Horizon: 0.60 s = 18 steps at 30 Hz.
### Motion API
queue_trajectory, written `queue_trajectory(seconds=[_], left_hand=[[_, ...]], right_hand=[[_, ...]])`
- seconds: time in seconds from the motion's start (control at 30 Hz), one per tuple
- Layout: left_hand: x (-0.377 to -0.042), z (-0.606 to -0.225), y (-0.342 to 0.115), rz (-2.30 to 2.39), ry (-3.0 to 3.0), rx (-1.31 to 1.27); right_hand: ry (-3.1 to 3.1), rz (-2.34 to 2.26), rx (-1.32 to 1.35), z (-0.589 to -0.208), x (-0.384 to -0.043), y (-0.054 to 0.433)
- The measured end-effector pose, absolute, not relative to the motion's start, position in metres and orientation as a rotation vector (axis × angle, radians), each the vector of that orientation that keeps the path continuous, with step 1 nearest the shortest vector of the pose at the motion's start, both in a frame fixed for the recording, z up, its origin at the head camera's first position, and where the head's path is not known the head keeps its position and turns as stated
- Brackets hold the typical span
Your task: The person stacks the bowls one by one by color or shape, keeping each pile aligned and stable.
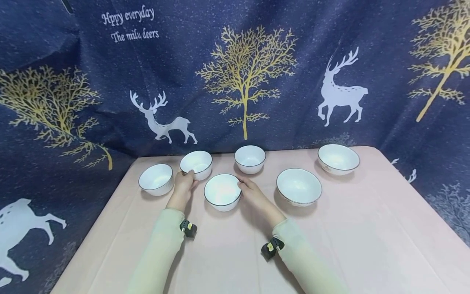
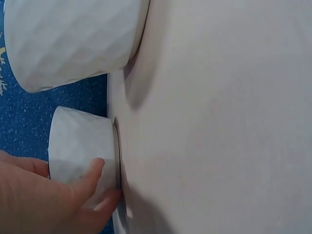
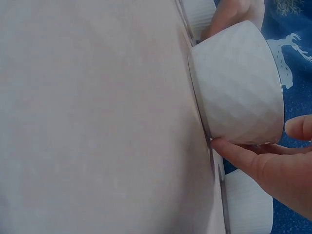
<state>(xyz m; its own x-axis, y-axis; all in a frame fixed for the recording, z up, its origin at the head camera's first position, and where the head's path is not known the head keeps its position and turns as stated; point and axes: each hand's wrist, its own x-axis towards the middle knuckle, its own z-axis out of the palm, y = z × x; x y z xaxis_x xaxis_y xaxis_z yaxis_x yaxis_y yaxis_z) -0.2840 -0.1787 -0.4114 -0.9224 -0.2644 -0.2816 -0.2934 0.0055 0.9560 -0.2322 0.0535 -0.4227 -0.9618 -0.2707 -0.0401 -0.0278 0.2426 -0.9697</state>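
Note:
On the table, my left hand [image 1: 185, 184] holds a white bowl [image 1: 196, 160] with a dark rim by its near side. In the left wrist view, that bowl's faceted wall [image 2: 80, 141] shows with fingertips laid against it and near its base. My right hand [image 1: 253, 194] grips the right side of a nearer white bowl [image 1: 222, 191], thumb at the rim. The right wrist view shows this bowl's faceted wall [image 3: 239, 87] upright, with one fingertip low by its base. Both bowls look bare inside.
A ribbed white bowl [image 1: 156, 179] stands left of my left hand, and another white bowl [image 1: 250, 158] at the back middle. Two wider bowls stand on the right, one nearer [image 1: 299, 186], one farther [image 1: 338, 158]. A dark blue cloth [image 1: 279, 134] hangs behind the pink-covered table [image 1: 227, 253].

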Motion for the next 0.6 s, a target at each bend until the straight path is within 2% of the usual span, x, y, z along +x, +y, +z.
queue_trajectory(seconds=[0.6], left_hand=[[-0.287,-0.4097,-0.1766,2.251,2.146,-0.606]], right_hand=[[2.064,-1.927,-0.188,-0.427,-0.2339,0.0565]])
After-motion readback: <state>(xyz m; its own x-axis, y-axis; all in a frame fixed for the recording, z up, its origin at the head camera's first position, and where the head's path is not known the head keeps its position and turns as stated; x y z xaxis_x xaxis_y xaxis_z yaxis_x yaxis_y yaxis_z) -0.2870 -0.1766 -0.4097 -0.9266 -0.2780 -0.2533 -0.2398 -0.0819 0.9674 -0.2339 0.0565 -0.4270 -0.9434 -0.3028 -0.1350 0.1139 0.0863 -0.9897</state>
